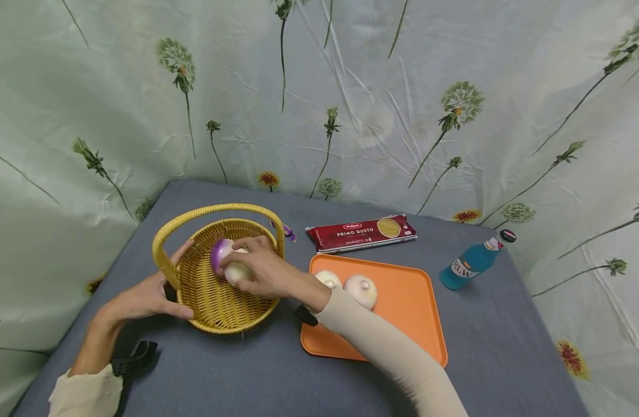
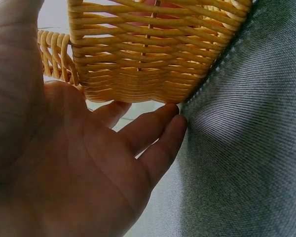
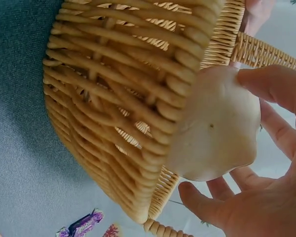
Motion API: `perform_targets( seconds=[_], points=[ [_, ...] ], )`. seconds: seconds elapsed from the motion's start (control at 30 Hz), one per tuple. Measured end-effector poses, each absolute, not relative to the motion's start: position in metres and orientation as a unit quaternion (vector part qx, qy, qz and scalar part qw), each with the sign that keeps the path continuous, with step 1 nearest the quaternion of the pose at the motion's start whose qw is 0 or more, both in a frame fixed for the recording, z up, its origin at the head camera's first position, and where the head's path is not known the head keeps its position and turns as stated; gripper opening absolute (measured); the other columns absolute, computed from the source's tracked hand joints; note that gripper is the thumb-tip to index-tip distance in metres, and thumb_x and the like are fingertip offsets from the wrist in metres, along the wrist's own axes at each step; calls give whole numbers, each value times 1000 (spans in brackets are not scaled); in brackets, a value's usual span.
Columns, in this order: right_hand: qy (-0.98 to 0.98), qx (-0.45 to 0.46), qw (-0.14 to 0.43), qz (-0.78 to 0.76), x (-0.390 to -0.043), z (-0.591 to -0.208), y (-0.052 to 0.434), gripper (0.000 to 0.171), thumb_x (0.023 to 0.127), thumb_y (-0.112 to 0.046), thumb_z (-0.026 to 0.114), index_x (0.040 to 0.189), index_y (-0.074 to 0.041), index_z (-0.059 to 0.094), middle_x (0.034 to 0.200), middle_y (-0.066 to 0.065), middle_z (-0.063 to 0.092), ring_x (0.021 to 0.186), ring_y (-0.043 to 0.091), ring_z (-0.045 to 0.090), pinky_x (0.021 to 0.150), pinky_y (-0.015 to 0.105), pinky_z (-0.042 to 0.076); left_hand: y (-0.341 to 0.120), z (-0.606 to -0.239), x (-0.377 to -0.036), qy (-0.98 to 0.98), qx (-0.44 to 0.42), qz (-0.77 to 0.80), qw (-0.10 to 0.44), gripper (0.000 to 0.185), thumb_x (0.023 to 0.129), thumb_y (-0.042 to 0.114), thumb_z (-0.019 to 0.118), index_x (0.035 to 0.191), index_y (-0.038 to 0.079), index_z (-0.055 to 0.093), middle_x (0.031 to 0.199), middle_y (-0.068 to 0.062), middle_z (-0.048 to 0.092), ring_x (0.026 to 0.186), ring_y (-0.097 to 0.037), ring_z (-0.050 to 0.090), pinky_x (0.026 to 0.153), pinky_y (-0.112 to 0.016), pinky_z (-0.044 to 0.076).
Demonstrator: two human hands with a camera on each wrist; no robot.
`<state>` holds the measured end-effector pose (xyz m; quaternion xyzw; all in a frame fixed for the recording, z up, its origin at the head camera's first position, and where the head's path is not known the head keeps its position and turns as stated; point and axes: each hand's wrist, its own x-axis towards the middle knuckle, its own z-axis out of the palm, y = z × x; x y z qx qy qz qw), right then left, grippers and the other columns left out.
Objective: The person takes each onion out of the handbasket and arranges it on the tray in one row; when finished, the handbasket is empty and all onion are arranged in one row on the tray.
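Observation:
My right hand (image 1: 269,267) reaches over the wicker basket (image 1: 222,315) and grips a white onion (image 1: 238,274) at its rim, with thumb and fingers spread around it in the right wrist view. Beside the onion, inside the basket, lies a purple-and-white turnip-like bulb (image 1: 218,256), partly hidden. My left hand (image 1: 151,298) rests against the basket's left side, thumb near the front and fingers toward the back. In the left wrist view its fingers (image 2: 153,128) are fairly straight and touch the woven wall. Two more white onions (image 1: 362,291) sit on the orange tray (image 1: 408,324).
A red spaghetti packet (image 1: 361,233) lies behind the tray. To the right stands a blue bottle (image 1: 467,266) with a dark cap. A small purple-wrapped item (image 1: 289,233) is behind the basket, whose tall handle (image 1: 220,207) arches over it. A floral curtain (image 1: 371,116) borders the grey tablecloth.

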<state>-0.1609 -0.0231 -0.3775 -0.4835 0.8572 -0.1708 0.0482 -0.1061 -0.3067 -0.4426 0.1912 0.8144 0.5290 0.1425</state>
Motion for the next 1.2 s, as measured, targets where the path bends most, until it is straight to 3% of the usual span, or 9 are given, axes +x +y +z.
perform_targets(
  seconds=[0.4, 0.53, 0.67, 0.8, 1.2],
  points=[
    [830, -507, 36, -229, -153, -374, -3, 42, 88, -24, 68, 130, -19, 65, 143, 12, 52, 132, 25, 45, 113, 44, 26, -309, -446, -108, 812, 192, 533, 145, 133, 74, 4, 87, 161, 28, -10, 167, -20, -4, 147, -39, 10, 97, -2, 24],
    [817, -519, 18, -250, -151, -373, 5, 40, 88, -22, 69, 128, -19, 66, 140, 11, 55, 129, 24, 47, 109, 43, 28, -309, -446, -108, 815, 194, 527, 142, 132, 74, 4, 87, 161, 29, -9, 167, -18, -6, 148, -36, 10, 97, -2, 24],
    [804, -539, -9, -253, -146, -373, 13, 39, 87, -23, 69, 126, -19, 67, 139, 11, 56, 125, 23, 48, 103, 40, 32, -309, -445, -107, 812, 200, 530, 140, 132, 74, 3, 86, 161, 27, -9, 167, -18, -6, 148, -15, 14, 97, -3, 25],
    [797, -546, -33, -255, -140, -374, 21, 38, 87, -25, 69, 124, -19, 69, 138, 11, 57, 122, 24, 47, 100, 37, 35, -309, -445, -107, 808, 205, 534, 140, 132, 74, 2, 86, 161, 26, -10, 166, -22, -5, 137, 11, 19, 96, -5, 29],
    [815, -485, -1, -317, -124, -373, 58, 40, 84, -28, 71, 123, -21, 68, 136, 4, 58, 120, 21, 41, 83, 29, 45, -310, -446, -108, 806, 205, 536, 145, 132, 74, 2, 86, 161, 26, -11, 166, -24, -4, 132, 16, 25, 95, -7, 33]
  ],
)
